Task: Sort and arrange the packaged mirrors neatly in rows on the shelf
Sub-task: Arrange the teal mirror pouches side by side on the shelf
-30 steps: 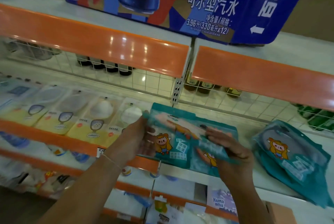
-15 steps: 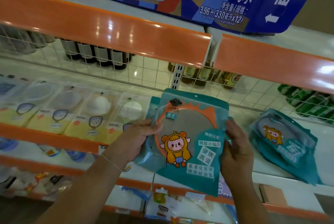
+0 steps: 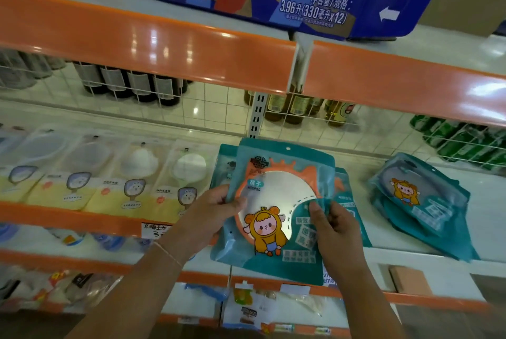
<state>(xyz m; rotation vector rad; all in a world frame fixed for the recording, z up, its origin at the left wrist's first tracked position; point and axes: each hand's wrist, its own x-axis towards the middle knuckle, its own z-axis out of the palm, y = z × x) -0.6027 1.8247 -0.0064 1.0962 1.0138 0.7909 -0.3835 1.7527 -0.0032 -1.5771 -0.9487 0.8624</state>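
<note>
Head view: left hand (image 3: 212,211) and right hand (image 3: 332,225) each pinch a side of the teal mirror pack (image 3: 276,201), held over the shelf (image 3: 410,252) at 6 o'clock. Best laid flat, edges squared, beside the loose pile (image 3: 419,201) at 3 o'clock.

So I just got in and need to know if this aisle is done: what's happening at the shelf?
Not done yet. A person holds a teal packaged mirror face up over the shelf, the left hand gripping its left edge and the right hand pinching its right side. More teal packs lie beneath it, and a loose pile sits askew to the right. The yellow packs on the left already lie in a row.
</note>
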